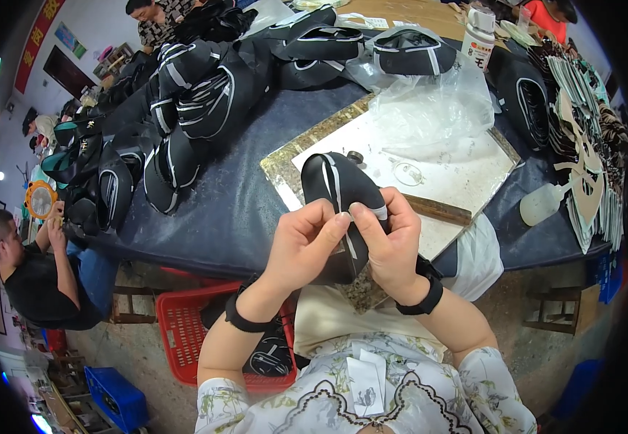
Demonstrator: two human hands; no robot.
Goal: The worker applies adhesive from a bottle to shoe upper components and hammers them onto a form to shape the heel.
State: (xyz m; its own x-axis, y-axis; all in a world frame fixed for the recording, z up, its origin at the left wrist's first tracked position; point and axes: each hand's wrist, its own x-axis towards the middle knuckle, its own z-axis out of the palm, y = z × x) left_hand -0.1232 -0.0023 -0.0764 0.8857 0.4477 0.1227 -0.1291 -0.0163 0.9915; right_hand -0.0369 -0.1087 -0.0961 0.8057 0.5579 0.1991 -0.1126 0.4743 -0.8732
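A black shoe upper [361, 189] with pale strips along its edges is held in front of me, over the near corner of a white work board [430, 166]. My left hand [305, 239] grips its left side, fingers curled and thumb on top. My right hand [390, 242] pinches the right side. Both thumb tips nearly meet at the pale strip in the middle. The fingers under the upper are partly hidden. Just beyond it lies a small dark round piece [355, 156], and to the right a wooden bar [433, 208] rests on the board.
Piles of black uppers [205, 94] cover the table's left and back. A clear plastic bag [437, 108], a white bottle [479, 36], a squeeze bottle [542, 205] and stacked cut pieces [589, 159] stand right. A red basket [176, 340] sits below. A co-worker [39, 275] sits left.
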